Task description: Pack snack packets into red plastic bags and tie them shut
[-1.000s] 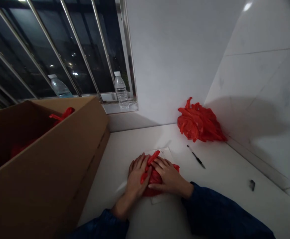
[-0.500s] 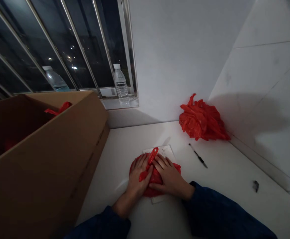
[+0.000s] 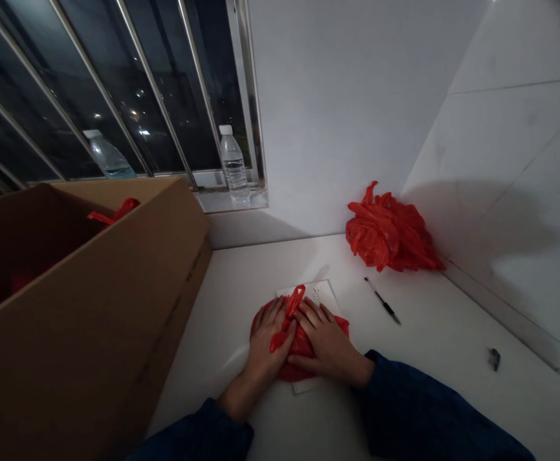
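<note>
The left hand and the right hand lay flat on a folded red plastic bag, one on each side of it, with the fingers spread and pressing down, released rather than clenched around anything. A looped red handle of that bag stood up between the two hands. The bag sat on a white sheet of paper with small print, near the middle of a white bench.

To the left stood an open cardboard box, its long side just beside the bench's working area. Inside it, a red plastic strip hung at the far inner wall, and a dim red patch showed low in the shadow, too dark to make out clearly.

A loose heap of red plastic bags lay in the corner where the bench met the wall, with a black pen lying apart from it. A small dark object lay nearer the tiled wall.

Two clear plastic water bottles stood by the barred window: one on the sill, the other farther left, partly behind the box
</note>
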A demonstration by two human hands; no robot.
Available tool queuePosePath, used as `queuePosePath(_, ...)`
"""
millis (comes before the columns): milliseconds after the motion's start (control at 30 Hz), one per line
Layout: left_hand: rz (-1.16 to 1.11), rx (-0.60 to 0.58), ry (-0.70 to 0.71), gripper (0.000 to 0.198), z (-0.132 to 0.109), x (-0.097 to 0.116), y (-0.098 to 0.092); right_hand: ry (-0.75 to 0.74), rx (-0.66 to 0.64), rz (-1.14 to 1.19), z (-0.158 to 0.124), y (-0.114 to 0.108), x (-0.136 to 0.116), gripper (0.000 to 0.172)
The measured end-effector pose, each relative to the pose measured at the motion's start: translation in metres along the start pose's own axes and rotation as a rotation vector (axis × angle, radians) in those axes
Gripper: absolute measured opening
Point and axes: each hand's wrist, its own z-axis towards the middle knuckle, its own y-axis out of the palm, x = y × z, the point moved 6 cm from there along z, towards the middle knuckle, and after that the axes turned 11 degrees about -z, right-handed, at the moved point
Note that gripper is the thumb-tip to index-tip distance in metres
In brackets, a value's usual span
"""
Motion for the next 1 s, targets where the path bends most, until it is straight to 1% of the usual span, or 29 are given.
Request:
queuePosePath(667, 0.021, 0.024, 0.029, 0.046, -0.0004, -0.0024, 0.0016, -0.007, 0.020, -0.022, 0.0010, 0.0072, 0.0029, 0.096)
queuePosePath(1000, 0.035, -0.006, 0.009, 0.046, 0.0005, -0.0016, 0.0016, -0.004, 0.018, -0.013, 0.0011, 0.0085, 0.0039, 0.096)
